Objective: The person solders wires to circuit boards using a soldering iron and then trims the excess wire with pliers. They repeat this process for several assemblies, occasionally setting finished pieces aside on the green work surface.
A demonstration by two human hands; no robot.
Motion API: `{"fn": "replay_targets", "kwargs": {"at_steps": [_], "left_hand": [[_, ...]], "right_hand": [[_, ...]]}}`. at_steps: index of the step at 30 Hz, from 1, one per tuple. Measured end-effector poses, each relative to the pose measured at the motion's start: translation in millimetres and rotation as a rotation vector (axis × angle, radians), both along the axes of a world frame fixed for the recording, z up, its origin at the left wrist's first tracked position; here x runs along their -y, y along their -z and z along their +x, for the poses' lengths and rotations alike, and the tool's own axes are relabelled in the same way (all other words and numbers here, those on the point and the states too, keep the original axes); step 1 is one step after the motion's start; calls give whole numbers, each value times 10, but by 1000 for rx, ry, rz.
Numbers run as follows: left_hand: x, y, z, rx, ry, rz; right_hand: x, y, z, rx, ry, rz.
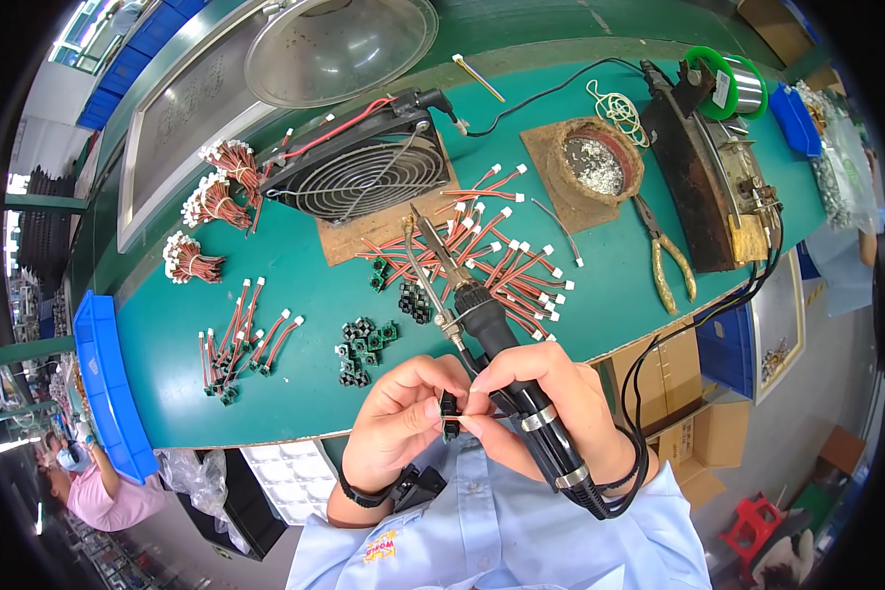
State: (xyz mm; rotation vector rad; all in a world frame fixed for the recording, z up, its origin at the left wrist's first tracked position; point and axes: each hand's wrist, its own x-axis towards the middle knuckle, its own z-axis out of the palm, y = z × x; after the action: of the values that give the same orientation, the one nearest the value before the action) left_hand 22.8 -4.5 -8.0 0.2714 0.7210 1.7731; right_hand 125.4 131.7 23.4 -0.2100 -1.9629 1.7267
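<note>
In front of my chest my left hand (398, 408) is closed, its thumb and fingers pinching a small black component (449, 405). My right hand (556, 393) is wrapped round a soldering iron (487, 320) with a metal solder-feed tube fixed beside it. The iron's tip points away from me, over the table. My right thumb and fingertip meet beside the component; a thin wire seems to lie between them, though too small to be sure. Just beyond the hands lie black-and-green circuit parts (361, 344) and a loose spread of red-and-brown wire leads (521, 280) with white connectors.
A black fan (369, 167) stands at the back. Right of it are a round pot (624, 167), pliers (667, 261), a dark metal box (693, 177) and a green solder spool (728, 84). Wire bundles (195, 258), wired parts (231, 349) and a blue tray (108, 383) are left. A co-worker (118, 492) sits beyond.
</note>
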Motion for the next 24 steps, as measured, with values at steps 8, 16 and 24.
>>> {"fn": "replay_targets", "kwargs": {"at_steps": [8,16,24], "left_hand": [[18,28,-7,-28,6,-1],[6,0,-19,-34,5,-11],[23,-32,-51,-46,17,-19]], "right_hand": [[-8,-25,12,30,-2,-15],[-14,-9,3,9,4,3],[-31,-27,5,5,-26,33]]}}
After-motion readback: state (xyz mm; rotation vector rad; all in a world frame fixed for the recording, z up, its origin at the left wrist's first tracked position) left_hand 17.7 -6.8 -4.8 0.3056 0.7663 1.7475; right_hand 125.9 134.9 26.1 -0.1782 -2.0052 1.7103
